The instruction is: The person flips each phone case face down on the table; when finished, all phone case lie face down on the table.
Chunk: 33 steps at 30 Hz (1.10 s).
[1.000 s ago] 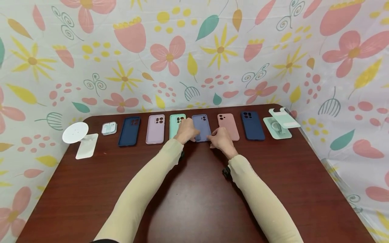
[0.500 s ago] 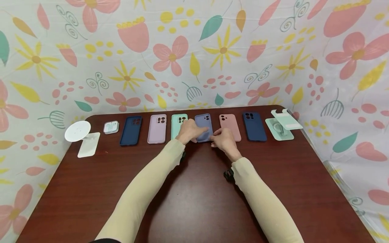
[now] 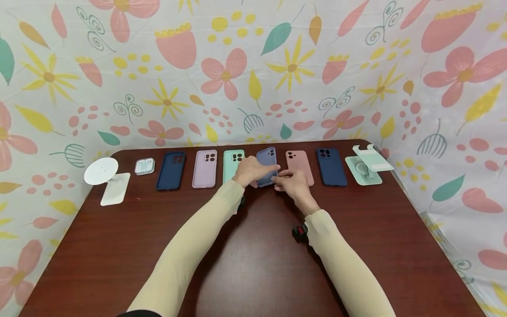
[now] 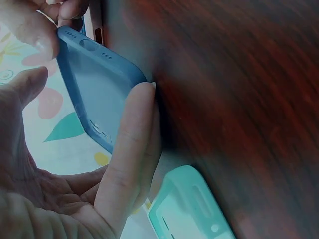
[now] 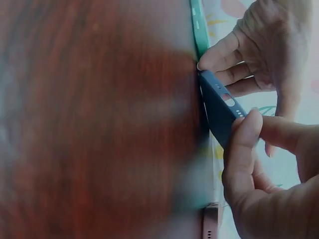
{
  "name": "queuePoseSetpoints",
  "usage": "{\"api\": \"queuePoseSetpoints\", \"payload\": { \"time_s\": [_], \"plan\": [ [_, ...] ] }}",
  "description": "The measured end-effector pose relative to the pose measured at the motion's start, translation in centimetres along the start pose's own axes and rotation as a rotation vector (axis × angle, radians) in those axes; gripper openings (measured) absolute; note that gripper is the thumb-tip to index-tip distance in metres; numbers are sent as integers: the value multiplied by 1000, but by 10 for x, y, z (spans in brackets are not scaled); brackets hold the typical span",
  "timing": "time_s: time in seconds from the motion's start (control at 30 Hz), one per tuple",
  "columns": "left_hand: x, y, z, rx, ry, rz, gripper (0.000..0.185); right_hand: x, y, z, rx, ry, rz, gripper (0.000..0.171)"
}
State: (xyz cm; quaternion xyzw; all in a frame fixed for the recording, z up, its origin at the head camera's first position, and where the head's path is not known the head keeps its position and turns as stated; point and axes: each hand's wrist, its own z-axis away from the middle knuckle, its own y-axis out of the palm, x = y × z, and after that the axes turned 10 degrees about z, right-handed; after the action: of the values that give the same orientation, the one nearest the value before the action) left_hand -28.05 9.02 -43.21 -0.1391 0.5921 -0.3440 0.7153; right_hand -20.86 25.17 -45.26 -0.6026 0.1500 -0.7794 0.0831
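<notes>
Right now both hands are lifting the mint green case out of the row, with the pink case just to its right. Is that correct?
Not quite. The left hand and right hand are lifting the periwinkle blue case, not the mint green case, which lies flat beside it on the table. The head view shows this. The pink case is just right of the lifted one.

Mint case partly behind left hand

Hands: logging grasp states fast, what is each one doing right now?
Left hand: holding the blue phone case, fingers along its left edge.
Right hand: pinching the same case at its near end.
</notes>
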Motion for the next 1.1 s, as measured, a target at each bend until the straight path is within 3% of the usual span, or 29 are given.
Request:
{"api": "queuePoseSetpoints", "payload": {
  "time_s": [0.2, 0.23, 0.43, 0.47, 0.5, 0.67, 0.83, 0.97, 1.1],
  "plan": [
    [0, 1, -2, 27, -37, 53, 73, -6, -3, -1, 68, -6, -170, 36],
    [8, 4, -12, 34, -43, 75, 77, -7, -4, -1, 78, -5, -189, 36],
    [9, 2, -12, 114, -64, 286, 77, -9, -7, 0, 119, 20, -259, 44],
    [2, -2, -2, 129, -65, 320, 74, -9, -7, 0, 120, 23, -262, 45],
    [3, -3, -2, 143, -64, 354, 76, -9, -7, 0, 122, 24, -259, 47],
    [6, -7, -2, 218, -82, 510, 85, -8, -5, -1, 109, 13, -184, 49],
    [11, -14, -3, 278, -126, 618, 82, -4, 0, -1, 91, 10, -66, 55],
    [11, -21, 1, 245, -117, 665, 74, -1, 2, -1, 96, 41, 9, 65],
    [7, -27, 6, 177, -80, 696, 51, 3, 4, -1, 102, 70, 96, 71]
  ]
}}
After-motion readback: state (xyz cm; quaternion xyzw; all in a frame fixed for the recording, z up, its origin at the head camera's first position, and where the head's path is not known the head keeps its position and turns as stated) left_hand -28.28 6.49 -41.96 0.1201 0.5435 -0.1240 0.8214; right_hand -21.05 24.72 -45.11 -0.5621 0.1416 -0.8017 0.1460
